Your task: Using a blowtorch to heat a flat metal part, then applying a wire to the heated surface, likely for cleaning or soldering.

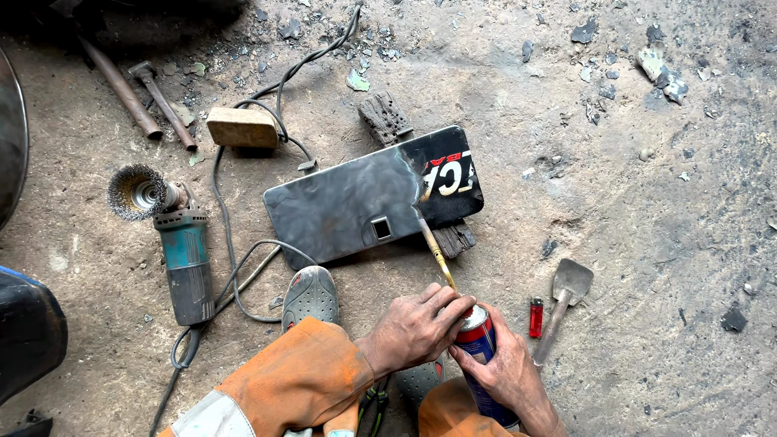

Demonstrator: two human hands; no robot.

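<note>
A blue and red gas canister (479, 344) with a brass torch nozzle (433, 247) is held in my right hand (506, 368), which wraps its body. My left hand (417, 324) grips the top of the canister at the valve. The nozzle tip points at a flat grey metal plate (348, 206) lying on the dirt floor, right at the border between bare metal and a painted black part (449, 174) with red and white lettering. The plate rests on wooden blocks (384, 117). Orange sleeves cover both arms.
An angle grinder (182, 251) with a wire cup brush (133, 193) lies left, its cable (243, 275) looping past my grey shoe (309, 295). A red lighter (536, 317) and a scraper (566, 295) lie right. A wooden block (241, 127), a hammer (162, 101) and a pipe (121, 89) lie far left.
</note>
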